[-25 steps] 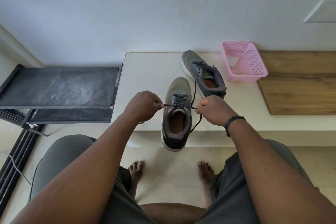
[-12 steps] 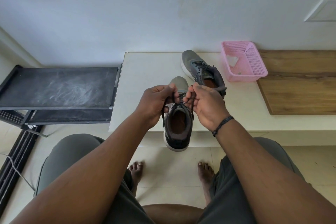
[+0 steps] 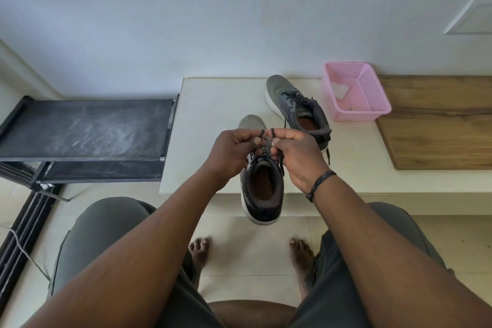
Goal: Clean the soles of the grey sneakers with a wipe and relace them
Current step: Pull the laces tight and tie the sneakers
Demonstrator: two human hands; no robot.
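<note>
Near grey sneaker (image 3: 262, 181): heel overhanging the bench's (image 3: 207, 114) front edge, long axis toward the wall; your left hand (image 3: 234, 153) and right hand (image 3: 298, 157) meet over its tongue, each pinching a lace end (image 3: 268, 141), equally near.

Near grey sneaker (image 3: 262, 189) overhangs ledge, laces (image 3: 267, 141) raised; second sneaker (image 3: 295, 106) behind.

Two grey sneakers: a near sneaker (image 3: 262, 189) and a far sneaker (image 3: 298, 106). One pink basket (image 3: 372, 112) holding one white wipe (image 3: 339, 89). One bench (image 3: 210, 120), one black rack (image 3: 85, 130), one wooden board (image 3: 439, 125). Two hands: left hand (image 3: 230, 153), right hand (image 3: 298, 157). One wristband (image 3: 319, 185). Two bare feet.
</note>
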